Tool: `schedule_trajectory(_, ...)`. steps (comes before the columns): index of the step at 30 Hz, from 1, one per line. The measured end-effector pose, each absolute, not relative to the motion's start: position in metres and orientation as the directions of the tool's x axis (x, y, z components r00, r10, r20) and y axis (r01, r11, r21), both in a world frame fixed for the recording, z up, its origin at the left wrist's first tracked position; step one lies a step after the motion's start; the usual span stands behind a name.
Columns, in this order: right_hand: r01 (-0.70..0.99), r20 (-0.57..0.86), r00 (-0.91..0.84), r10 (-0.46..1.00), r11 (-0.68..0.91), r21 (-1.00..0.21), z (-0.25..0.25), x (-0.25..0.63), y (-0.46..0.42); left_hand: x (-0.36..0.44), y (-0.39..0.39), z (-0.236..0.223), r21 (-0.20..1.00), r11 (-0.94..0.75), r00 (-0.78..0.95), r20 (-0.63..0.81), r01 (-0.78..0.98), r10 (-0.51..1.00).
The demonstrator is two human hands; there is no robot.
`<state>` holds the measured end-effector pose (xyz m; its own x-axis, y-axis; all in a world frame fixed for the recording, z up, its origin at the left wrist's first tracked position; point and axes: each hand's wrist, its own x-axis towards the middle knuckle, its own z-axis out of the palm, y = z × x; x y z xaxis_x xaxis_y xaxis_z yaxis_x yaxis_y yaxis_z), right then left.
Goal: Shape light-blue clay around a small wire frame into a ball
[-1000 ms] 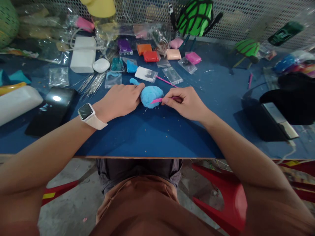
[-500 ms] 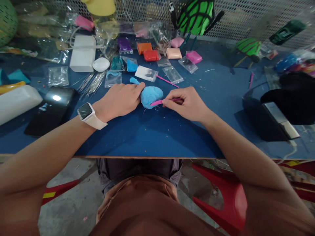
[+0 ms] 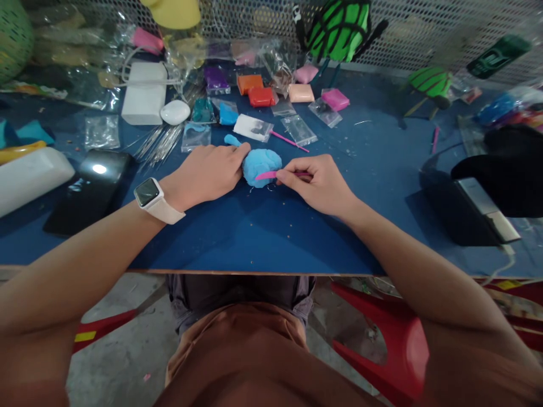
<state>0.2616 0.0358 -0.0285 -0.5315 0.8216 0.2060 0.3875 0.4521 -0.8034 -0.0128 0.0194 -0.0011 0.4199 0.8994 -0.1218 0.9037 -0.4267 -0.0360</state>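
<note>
A light blue clay lump [image 3: 263, 163] lies on the blue table [image 3: 263, 232], a little beyond the middle. My left hand [image 3: 206, 172], a watch on its wrist, rests beside the lump with fingers curled and the index tip pressed against its left side. My right hand [image 3: 316, 182] pinches a pink sculpting tool [image 3: 268, 175] whose flat tip lies against the lump's near right edge. A small blue clay piece [image 3: 231, 139] sits just behind my left hand.
Coloured clay blocks [image 3: 259, 96] and small plastic bags [image 3: 297, 129] lie behind the lump. A second pink stick [image 3: 288, 141], a black phone [image 3: 87, 189], a white box [image 3: 144, 93], a black device [image 3: 466, 209] at right. Mesh fence with green figures [image 3: 337, 28] at the back.
My right hand has slid slightly left, bringing the pink tool's tip lower along the lump's near edge. My left hand has stayed put.
</note>
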Motion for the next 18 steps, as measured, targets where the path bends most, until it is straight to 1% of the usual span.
schedule_trajectory(7,0.446,0.302,-0.458,0.836,0.510,-0.735,-0.0223,0.2619,0.0293,-0.0140,0.0202,-0.0023,-0.028,-0.435,0.430,-0.110,0.900,0.896)
schedule_trajectory(10,0.443,0.298,-0.458,0.837,0.506,-0.740,-0.0231,0.2623,0.0298,-0.0139,0.0205,-0.0026,-0.022,-0.433,0.429,-0.104,0.901,0.898)
schedule_trajectory(15,0.413,0.254,-0.463,0.849,0.460,-0.786,-0.0287,0.2625,0.0350,-0.0137,0.0214,-0.0034,-0.012,-0.424,0.421,-0.094,0.905,0.902)
schedule_trajectory(18,0.395,0.271,-0.444,0.854,0.458,-0.796,-0.0301,0.2619,0.0359,-0.0141,0.0221,-0.0042,-0.006,-0.422,0.419,-0.094,0.907,0.903)
